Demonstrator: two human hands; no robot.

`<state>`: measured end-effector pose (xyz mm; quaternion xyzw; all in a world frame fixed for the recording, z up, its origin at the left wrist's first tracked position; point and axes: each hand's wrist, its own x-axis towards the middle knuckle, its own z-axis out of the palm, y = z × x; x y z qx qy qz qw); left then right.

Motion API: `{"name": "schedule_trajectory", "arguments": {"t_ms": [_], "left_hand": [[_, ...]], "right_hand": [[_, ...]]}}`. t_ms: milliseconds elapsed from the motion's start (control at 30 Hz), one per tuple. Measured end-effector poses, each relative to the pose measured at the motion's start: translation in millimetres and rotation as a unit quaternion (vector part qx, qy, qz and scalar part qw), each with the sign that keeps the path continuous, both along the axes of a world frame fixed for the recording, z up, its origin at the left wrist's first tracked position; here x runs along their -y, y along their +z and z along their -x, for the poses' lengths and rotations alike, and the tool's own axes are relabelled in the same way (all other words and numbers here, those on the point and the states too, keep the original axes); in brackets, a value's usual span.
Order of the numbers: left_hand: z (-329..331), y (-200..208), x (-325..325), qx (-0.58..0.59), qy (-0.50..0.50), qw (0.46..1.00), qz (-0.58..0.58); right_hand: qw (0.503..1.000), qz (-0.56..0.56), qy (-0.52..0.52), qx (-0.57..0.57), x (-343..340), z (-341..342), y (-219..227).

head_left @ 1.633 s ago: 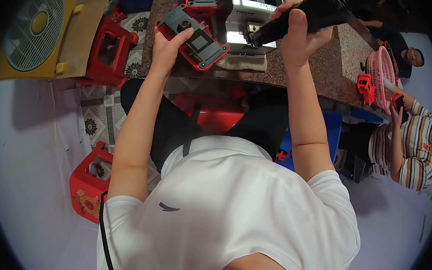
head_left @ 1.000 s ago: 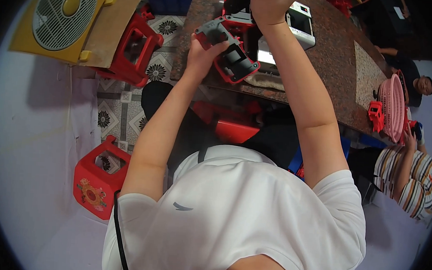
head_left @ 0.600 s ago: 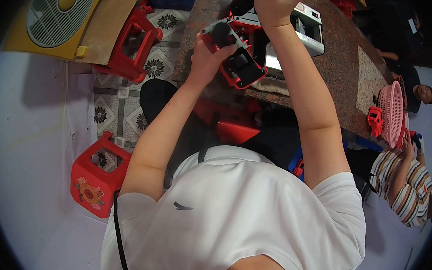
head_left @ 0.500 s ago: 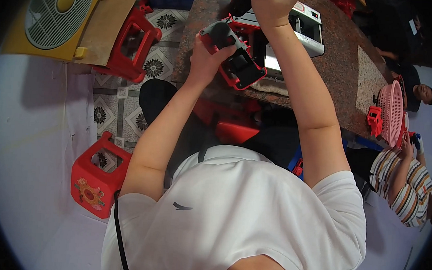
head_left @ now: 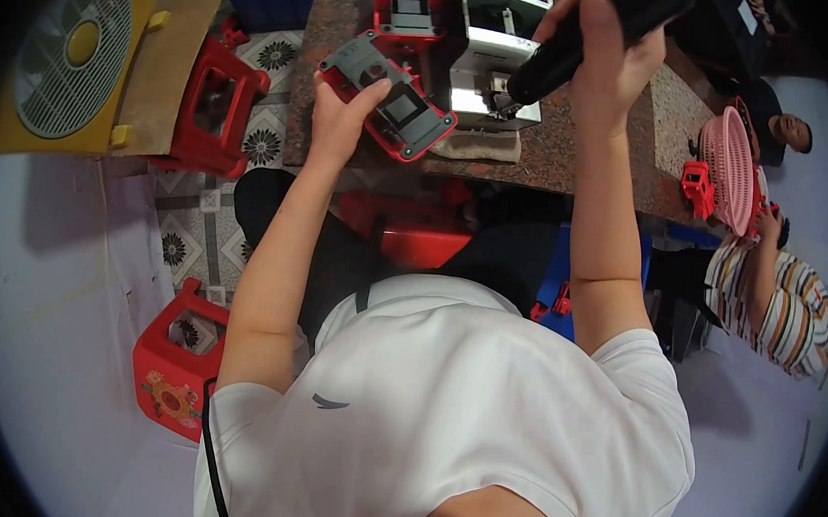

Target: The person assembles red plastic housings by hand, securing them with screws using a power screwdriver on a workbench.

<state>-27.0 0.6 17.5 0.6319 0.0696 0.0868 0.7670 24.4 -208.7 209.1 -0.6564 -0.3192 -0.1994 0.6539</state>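
My left hand [head_left: 337, 126] grips a red and grey plastic housing [head_left: 407, 142] by its left edge, thumb on top, over the near edge of the table. A black power screwdriver [head_left: 559, 64] is in my right hand [head_left: 613, 76], fingers wrapped round it. It slants down to the left, its tip at the front of a white metal box [head_left: 479, 49] that looks like a screw feeder. Whether a screw is on the tip is too small to tell. Beyond the held housing lies another red and grey housing [head_left: 410, 12].
The speckled stone table [head_left: 553, 153] carries a folded cloth [head_left: 478, 147] before the feeder. At right stand a pink basket [head_left: 728, 169] and a red plastic part [head_left: 696, 189], near a person in a striped shirt [head_left: 772, 299]. Red stools [head_left: 217, 104] and a yellow fan [head_left: 81, 49] are left.
My right hand has swung right and nearer with the screwdriver, its tip now at the white box. My left hand has shifted left with the housing, turning its grey face up more. The view moved too.
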Motion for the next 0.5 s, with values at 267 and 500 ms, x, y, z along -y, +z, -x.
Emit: {"name": "schedule_trajectory", "arguments": {"t_ms": [267,500], "left_hand": [[-2,1,0,0.002,-0.010,1.000,-0.003],[2,10,5,0.034,0.004,0.999,-0.002]], "right_hand": [[0.996,-0.017,-0.009,0.082,25,6,-54],[0.988,-0.089,0.038,-0.119,-11,-2,-6]]}}
